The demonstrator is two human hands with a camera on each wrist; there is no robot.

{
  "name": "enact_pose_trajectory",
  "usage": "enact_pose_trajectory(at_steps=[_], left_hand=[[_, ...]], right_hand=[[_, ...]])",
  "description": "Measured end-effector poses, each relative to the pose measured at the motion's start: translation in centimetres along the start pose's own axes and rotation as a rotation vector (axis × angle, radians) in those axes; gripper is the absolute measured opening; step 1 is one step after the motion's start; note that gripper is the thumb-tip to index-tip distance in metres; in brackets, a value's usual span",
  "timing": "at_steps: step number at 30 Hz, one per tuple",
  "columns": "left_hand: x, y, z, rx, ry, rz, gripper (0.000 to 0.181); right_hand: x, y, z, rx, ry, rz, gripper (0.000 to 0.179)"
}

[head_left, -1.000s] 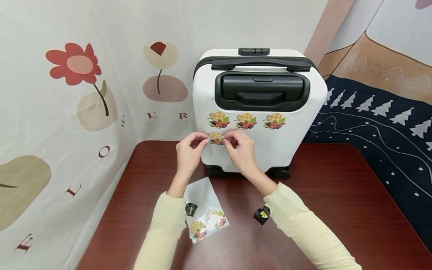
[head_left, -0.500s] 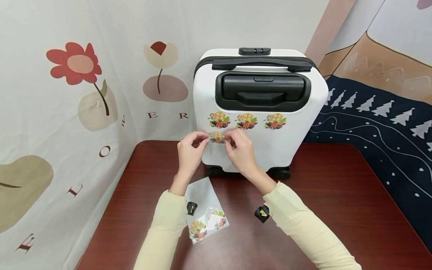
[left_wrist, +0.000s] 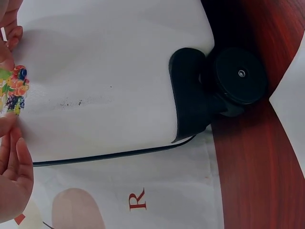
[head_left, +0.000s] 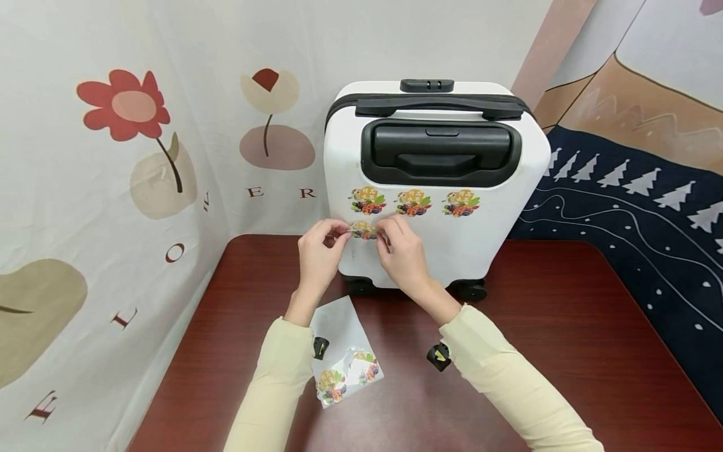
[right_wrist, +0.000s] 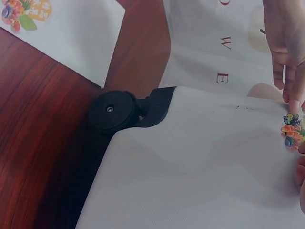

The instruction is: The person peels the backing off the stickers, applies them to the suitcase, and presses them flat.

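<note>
A fruit-patterned sticker (head_left: 363,230) lies against the front of the white suitcase (head_left: 452,248), below the leftmost of three similar stickers (head_left: 368,201). My left hand (head_left: 317,256) pinches its left edge between thumb and index finger. At the opposite edge, my right hand (head_left: 403,254) holds it the same way. The left wrist view shows part of the sticker (left_wrist: 18,88) between the fingertips, cut off by the frame. In the right wrist view the sticker (right_wrist: 291,134) sits at the far right edge. Whether its whole back touches the suitcase, I cannot tell.
A white sticker sheet (head_left: 339,320) bearing two fruit stickers lies on the red-brown table (head_left: 565,351), partly under my left forearm. The suitcase stands upright on black wheels (head_left: 469,289) at the table's back. Printed cloth (head_left: 209,125) hangs behind and at both sides.
Both hands and the sticker have crept up very slightly on the suitcase front. The grip at both edges stays alike, and the sheet has not moved.
</note>
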State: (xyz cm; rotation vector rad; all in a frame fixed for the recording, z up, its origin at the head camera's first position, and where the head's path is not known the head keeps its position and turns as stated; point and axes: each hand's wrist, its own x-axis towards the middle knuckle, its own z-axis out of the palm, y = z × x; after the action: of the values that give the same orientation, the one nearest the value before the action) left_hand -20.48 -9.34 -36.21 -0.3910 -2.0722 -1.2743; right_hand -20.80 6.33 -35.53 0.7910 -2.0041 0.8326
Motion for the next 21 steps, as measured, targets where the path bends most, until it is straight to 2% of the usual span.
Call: enact_pose_trajectory(at_steps=[14, 21], left_hand=[[-0.08, 0.09, 0.06, 0.046, 0.007, 0.063, 0.005], [-0.03, 0.06, 0.02, 0.072, 0.004, 0.08, 0.006]], right_hand=[[-0.43, 0.17, 0.5, -0.085, 0.012, -0.034, 0.014], [-0.49, 0.2, 0.62, -0.131, 0.055, -0.046, 0.01]])
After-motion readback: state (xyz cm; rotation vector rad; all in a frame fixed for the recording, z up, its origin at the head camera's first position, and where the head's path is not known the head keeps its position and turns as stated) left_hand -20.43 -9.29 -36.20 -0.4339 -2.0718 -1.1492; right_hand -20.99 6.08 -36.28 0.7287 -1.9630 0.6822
